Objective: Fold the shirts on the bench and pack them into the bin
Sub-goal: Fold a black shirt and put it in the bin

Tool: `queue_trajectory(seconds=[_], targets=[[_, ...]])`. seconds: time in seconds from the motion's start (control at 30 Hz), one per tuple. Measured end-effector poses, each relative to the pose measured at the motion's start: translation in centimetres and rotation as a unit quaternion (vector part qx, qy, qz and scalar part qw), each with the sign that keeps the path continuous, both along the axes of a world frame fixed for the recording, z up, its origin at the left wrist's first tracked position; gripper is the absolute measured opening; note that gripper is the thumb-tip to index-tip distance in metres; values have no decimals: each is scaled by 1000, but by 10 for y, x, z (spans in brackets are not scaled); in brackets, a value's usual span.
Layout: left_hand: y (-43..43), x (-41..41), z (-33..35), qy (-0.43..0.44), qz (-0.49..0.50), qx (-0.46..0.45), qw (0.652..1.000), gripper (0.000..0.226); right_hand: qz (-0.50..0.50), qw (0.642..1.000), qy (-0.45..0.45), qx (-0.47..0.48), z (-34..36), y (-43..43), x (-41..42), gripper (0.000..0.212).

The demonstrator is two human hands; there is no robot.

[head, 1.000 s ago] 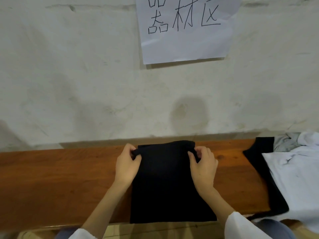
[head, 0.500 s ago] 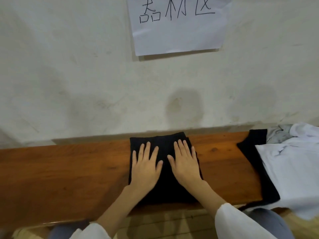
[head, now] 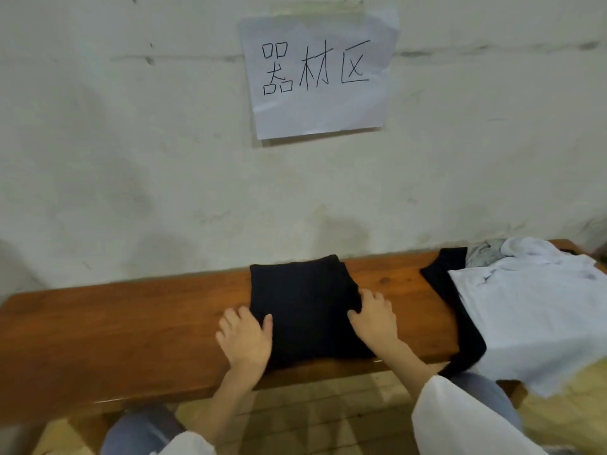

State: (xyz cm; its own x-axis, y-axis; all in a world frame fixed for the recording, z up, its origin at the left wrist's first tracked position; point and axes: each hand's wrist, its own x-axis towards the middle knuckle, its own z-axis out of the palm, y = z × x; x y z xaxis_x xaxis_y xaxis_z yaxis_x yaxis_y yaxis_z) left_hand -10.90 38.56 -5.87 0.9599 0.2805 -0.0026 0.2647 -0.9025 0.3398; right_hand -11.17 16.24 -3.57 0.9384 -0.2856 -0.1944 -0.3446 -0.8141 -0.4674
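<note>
Change: half a second ago both your palms lay flat on top of the folded black shirt [head: 308, 310], pressing it. Now they have slid out to its two sides.
Left hand: your left hand [head: 244, 343] sits at the shirt's 9 o'clock edge, thumb on top of the cloth and fingers curled at the edge. Whether they reach underneath is hidden.
Right hand: your right hand [head: 374, 318] is at the 3 o'clock edge, fingers bent over that edge and thumb on top, pinching the cloth.
Meaning: I judge the folding of this shirt finished and that you are taking hold to lift it, so packing is the step in hand.
Shirt place: it lies flat at the middle of the bench [head: 115, 339], its 12 o'clock edge close to the wall [head: 131, 159] and its 6 o'clock edge near the bench's front lip.
Bin: not in view, so I cannot tell which way you will carry.
Edges: the layers at the shirt's 1 o'clock corner sit slightly offset. A loose hold could let the fold slip open.
Open room: bare wood runs well out toward 9 o'clock. Toward 3 o'clock there is only a short bare strip before the pile.
Pile: a white shirt [head: 532, 316] lies over a black garment [head: 443, 287], with a grey garment [head: 483, 256] behind at about 2 o'clock. All are unfolded and hang over the front lip, so keep your right elbow off them.
</note>
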Motion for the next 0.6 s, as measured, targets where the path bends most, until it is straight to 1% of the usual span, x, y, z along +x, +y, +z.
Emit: queue_trajectory(seconds=[0.03, 0.1, 0.17, 0.23, 0.3, 0.37, 0.43, 0.5, 0.6], targets=[[5, -6, 0, 26, 15, 3, 1000, 52, -32, 999, 23, 25, -1, -7, -7, 48], [12, -13, 3, 64, 33, -5, 997, 56, -70, 992, 70, 80, -4, -15, -12, 50], [13, -17, 5, 95, 33, -52, 994, 54, -73, 987, 92, 113, -3, -13, -16, 51], [14, -17, 3, 117, 21, -97, 988, 45, -67, 987, 87, 115, -5, -5, -18, 42], [13, -14, 5, 99, -2, -158, 983, 34, -75, 988, 68, 114, -4, 2, -21, 34], [9, -12, 10, 71, -18, -249, 966, 26, -84, 986, 36, 136, 0, 6, -22, 29], [4, -12, 16, 65, 7, -355, 932, 25, -96, 981, -4, 168, 4, 4, -24, 24], [2, -13, 20, 76, 53, -459, 883, 29, -115, 973, -41, 197, 10, 1, -28, 23], [-9, -17, 26, 97, 69, -567, 815, 39, -121, 964, -80, 223, 16, -19, -40, 21]])
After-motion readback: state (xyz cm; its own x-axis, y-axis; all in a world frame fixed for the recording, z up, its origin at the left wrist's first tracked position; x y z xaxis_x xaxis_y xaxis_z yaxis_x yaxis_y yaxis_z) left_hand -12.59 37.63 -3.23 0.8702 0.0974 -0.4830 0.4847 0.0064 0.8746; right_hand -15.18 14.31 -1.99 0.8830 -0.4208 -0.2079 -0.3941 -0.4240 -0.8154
